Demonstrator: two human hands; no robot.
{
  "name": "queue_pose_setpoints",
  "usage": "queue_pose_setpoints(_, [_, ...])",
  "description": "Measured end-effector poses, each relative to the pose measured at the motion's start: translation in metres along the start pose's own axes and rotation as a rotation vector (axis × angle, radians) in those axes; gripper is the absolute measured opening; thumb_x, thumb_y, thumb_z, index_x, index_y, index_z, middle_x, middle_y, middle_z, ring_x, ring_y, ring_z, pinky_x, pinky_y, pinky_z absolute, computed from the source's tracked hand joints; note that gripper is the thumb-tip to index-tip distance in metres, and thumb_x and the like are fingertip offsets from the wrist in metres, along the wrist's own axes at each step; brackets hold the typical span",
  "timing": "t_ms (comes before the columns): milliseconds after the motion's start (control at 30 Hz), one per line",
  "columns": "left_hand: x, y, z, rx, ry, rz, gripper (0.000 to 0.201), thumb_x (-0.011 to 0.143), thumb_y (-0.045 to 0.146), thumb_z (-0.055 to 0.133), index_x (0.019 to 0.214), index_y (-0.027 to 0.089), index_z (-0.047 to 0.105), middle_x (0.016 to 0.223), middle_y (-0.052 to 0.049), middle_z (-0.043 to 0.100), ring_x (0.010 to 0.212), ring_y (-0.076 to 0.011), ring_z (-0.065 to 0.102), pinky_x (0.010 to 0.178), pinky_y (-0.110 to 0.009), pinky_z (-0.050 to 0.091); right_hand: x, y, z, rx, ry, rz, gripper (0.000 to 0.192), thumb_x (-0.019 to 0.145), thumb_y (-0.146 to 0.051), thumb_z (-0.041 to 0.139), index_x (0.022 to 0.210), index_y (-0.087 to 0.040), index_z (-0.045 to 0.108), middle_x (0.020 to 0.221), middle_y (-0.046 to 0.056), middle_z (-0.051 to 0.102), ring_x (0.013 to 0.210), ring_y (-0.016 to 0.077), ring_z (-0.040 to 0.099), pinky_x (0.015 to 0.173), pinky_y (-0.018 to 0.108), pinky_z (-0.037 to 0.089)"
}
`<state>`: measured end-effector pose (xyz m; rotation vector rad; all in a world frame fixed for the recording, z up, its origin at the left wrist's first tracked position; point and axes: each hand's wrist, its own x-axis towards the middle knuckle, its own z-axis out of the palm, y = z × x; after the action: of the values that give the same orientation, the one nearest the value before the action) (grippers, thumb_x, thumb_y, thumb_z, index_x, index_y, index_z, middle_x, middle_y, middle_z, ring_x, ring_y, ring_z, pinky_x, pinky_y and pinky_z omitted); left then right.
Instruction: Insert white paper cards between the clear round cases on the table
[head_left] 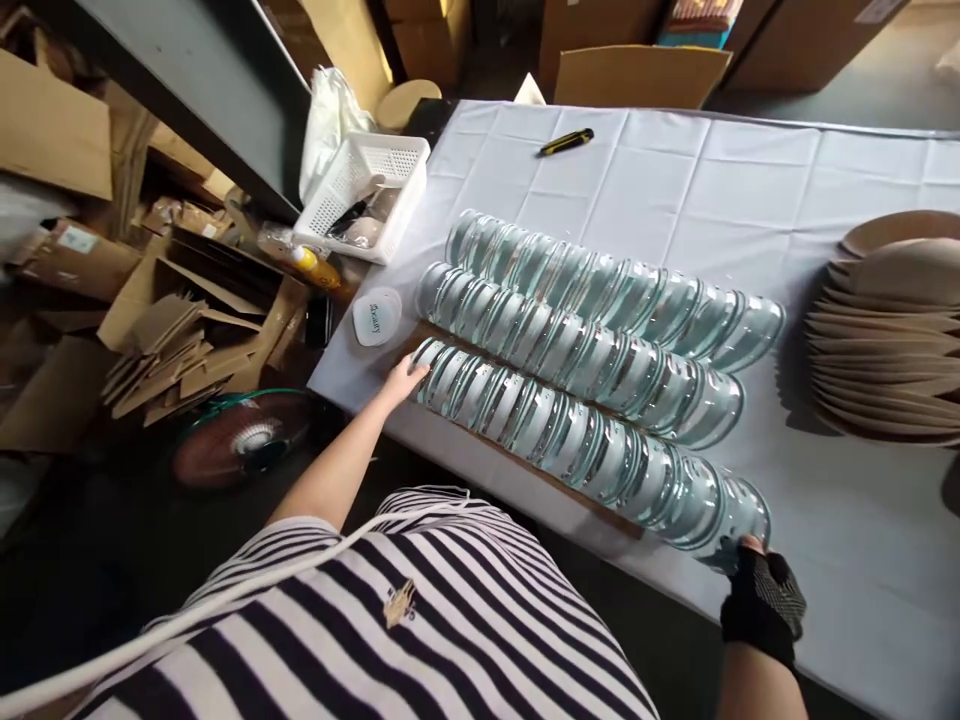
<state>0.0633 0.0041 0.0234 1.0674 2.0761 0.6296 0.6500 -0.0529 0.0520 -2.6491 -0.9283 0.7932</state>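
Three long rows of nested clear glass bowls lie on their sides across the white-covered table. My bare left hand (407, 380) grips the left end of the nearest row of glass bowls (555, 435). At that row's right end, my right hand (761, 598), in a black fingerless glove, presses its fingers against the last bowl; part of these fingers is hidden. Just behind are the middle row (585, 355) and the far row (615, 285), which neither hand touches. Brown cardboard (630, 522) shows beneath the nearest row.
A stack of brown round discs (885, 340) stands at the right. A yellow-black box cutter (566, 142) lies at the back of the white tablecloth (765, 190). At the left are a white basket (409, 155), a clear lid (376, 317), a fan (240, 440) and cardboard scraps (172, 345).
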Motion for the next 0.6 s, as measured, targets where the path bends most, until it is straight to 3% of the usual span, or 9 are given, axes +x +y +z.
queue_pose_setpoints(167, [0.016,-0.040,-0.026,-0.156,0.051,0.125,0.058,0.086,0.048,0.061,0.132,0.015,0.057,0.130,-0.012,0.065,0.122,-0.0259,0.060,0.108,-0.036,0.042,-0.025,-0.024,0.020,0.012,0.043,-0.010,0.034,0.072,-0.066,0.046,0.072,-0.032,0.046,0.089,0.011,0.064,0.107,0.0368,0.062,0.083,0.047,0.049])
queue_pose_setpoints(267, [0.045,-0.055,-0.038,-0.261,-0.038,0.088,0.058,0.086,0.051,0.059,0.129,0.011,0.059,0.134,-0.014,0.062,0.128,-0.0273,0.055,0.111,-0.037,0.038,-0.036,-0.039,0.041,-0.058,-0.022,0.044,0.034,0.073,-0.065,0.044,0.080,-0.032,0.050,0.109,0.015,0.066,0.116,0.0382,0.059,0.089,0.047,0.048])
queue_pose_setpoints(333, [0.060,-0.062,-0.038,-0.362,-0.125,0.023,0.057,0.089,0.052,0.056,0.130,0.012,0.059,0.137,-0.014,0.060,0.133,-0.0280,0.051,0.114,-0.039,0.036,-0.040,-0.047,0.054,-0.152,0.001,0.106,0.040,0.075,-0.064,0.040,0.092,-0.032,0.056,0.119,0.019,0.063,0.123,0.0415,0.054,0.091,0.052,0.047])
queue_pose_setpoints(433, [0.061,-0.069,-0.028,-0.499,-0.264,-0.042,0.059,0.090,0.052,0.054,0.139,0.019,0.053,0.146,-0.010,0.052,0.140,-0.0278,0.043,0.117,-0.042,0.031,-0.044,-0.056,0.067,-0.185,0.158,0.184,0.059,0.077,-0.058,0.041,0.126,-0.029,0.056,0.123,0.026,0.060,0.124,0.0443,0.053,0.085,0.059,0.047])
queue_pose_setpoints(500, [0.050,-0.072,-0.020,-0.558,-0.330,-0.015,0.062,0.089,0.054,0.055,0.143,0.024,0.048,0.149,-0.007,0.049,0.143,-0.0276,0.038,0.119,-0.043,0.028,-0.047,-0.069,0.072,-0.154,0.357,0.204,0.073,0.076,-0.052,0.046,0.142,-0.022,0.048,0.128,0.030,0.057,0.124,0.0431,0.053,0.084,0.059,0.047])
queue_pose_setpoints(567, [0.040,-0.074,-0.014,-0.594,-0.349,0.035,0.067,0.087,0.058,0.056,0.145,0.026,0.046,0.151,-0.006,0.047,0.143,-0.0281,0.037,0.119,-0.043,0.027,-0.055,-0.094,0.080,-0.145,0.559,0.065,0.076,0.077,-0.048,0.047,0.145,-0.015,0.046,0.133,0.031,0.053,0.126,0.0406,0.052,0.091,0.056,0.046])
queue_pose_setpoints(600, [0.037,-0.074,-0.012,-0.602,-0.334,0.048,0.069,0.086,0.060,0.056,0.145,0.026,0.045,0.151,-0.007,0.046,0.143,-0.0288,0.037,0.119,-0.044,0.028,-0.063,-0.113,0.087,-0.160,0.583,-0.074,0.073,0.078,-0.047,0.046,0.142,-0.013,0.049,0.131,0.030,0.055,0.124,0.0396,0.054,0.092,0.053,0.046])
